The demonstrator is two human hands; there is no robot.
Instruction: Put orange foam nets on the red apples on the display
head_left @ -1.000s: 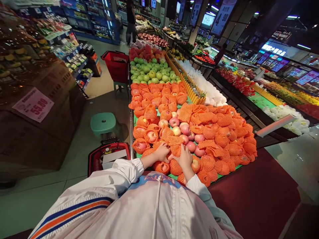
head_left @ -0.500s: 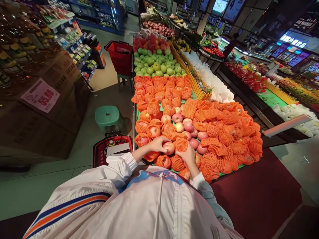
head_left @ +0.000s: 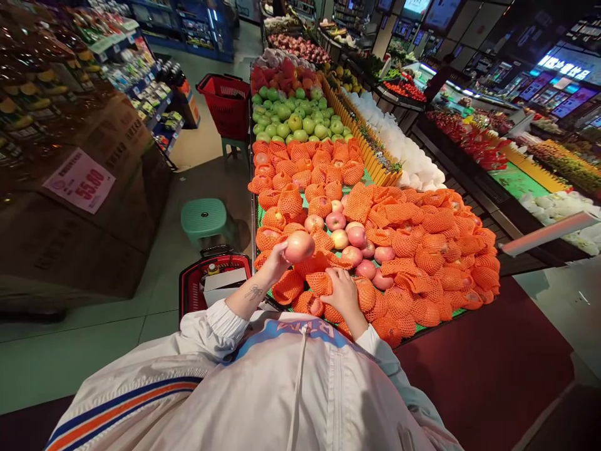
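Shop lighting falls on the fruit stand [head_left: 253,227] that we lean over, its near edge just beyond our white jacket [head_left: 277,388]. Closest to us, our right hand [head_left: 344,293] lies low among the wrapped fruit, fingers and thumb bent round an orange foam net [head_left: 320,284], which they seem to pinch. Our left hand [head_left: 278,258] is closed around one side of a bare apple [head_left: 299,247], lifted clear above the pile. For good handling, we should cup that apple rather than press with the fingertips, since it would probably bruise if dropped, and turn it slowly so every side meets the light. With the right hand we do best to grip only the soft net, lightly, so neighbouring fruit does not roll. Beside the stand on our left sits a red basket [head_left: 184,294] with a white box in it; farther on is a green stool [head_left: 204,219]. Loose apples [head_left: 357,236] lie in a gap among the netted ones; beyond come green apples [head_left: 300,122], then, across the floor, blue shelves [head_left: 206,37].
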